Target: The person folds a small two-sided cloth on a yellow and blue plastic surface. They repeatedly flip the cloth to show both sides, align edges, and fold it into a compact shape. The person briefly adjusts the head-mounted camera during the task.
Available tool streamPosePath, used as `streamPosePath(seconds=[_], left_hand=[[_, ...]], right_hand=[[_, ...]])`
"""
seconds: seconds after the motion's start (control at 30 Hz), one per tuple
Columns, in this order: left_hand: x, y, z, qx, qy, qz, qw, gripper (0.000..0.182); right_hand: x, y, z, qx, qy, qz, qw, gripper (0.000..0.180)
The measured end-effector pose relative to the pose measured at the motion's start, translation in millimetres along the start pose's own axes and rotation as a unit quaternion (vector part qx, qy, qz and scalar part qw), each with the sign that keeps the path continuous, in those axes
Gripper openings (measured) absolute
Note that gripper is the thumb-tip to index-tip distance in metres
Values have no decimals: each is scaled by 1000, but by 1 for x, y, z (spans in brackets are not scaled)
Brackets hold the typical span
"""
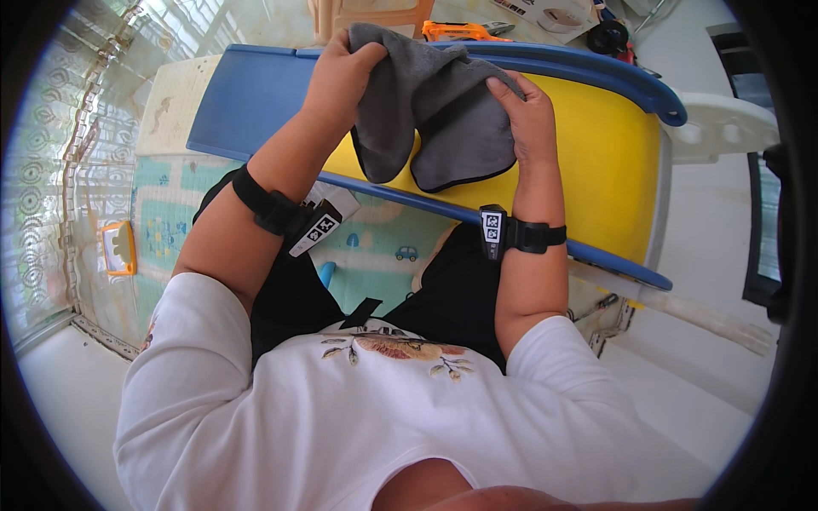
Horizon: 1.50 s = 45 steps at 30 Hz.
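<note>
A grey plush cloth (441,108) with dark edging hangs in folds between my two hands. My left hand (342,70) pinches its upper left corner between thumb and fingers. At the upper right edge, my right hand (527,112) grips the same cloth. Below and behind the cloth lies a plastic children's slide, with a yellow chute (594,147) and a blue end section (262,96). The cloth hides part of the chute, and from this angle I cannot tell whether its lower edge touches the yellow surface.
The slide's blue side rail (575,64) curves along the far side. A patterned play mat (377,249) covers the floor under my legs. Beyond the slide are an orange toy (463,30), a peach plastic stool (370,16) and a printed box (553,19). A lace curtain (48,160) hangs at left.
</note>
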<state>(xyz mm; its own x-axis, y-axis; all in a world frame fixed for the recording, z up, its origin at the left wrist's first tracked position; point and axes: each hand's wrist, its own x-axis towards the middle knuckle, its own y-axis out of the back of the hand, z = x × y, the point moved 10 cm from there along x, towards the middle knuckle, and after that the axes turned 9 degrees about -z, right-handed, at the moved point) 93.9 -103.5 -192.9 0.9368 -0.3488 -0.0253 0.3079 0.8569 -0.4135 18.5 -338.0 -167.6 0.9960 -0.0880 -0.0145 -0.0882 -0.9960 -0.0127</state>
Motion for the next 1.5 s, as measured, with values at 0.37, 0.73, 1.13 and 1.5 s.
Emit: streamPosePath(seconds=[0.37,0.73,1.13,1.5], left_hand=[[-14,24,54,278,-104,159,942,46],[-17,-44,-2,597,23,-195,778,36],[-22,-62,-10,312,43,-186,931,37],[-26,-71,-15,174,71,-254,949,34]], right_hand=[[-23,48,-41,-282,159,222,920,25],[-27,42,-43,-337,135,263,894,29],[-1,-28,-3,-9,66,-32,997,52],[-2,-49,-3,-198,68,-114,971,58]])
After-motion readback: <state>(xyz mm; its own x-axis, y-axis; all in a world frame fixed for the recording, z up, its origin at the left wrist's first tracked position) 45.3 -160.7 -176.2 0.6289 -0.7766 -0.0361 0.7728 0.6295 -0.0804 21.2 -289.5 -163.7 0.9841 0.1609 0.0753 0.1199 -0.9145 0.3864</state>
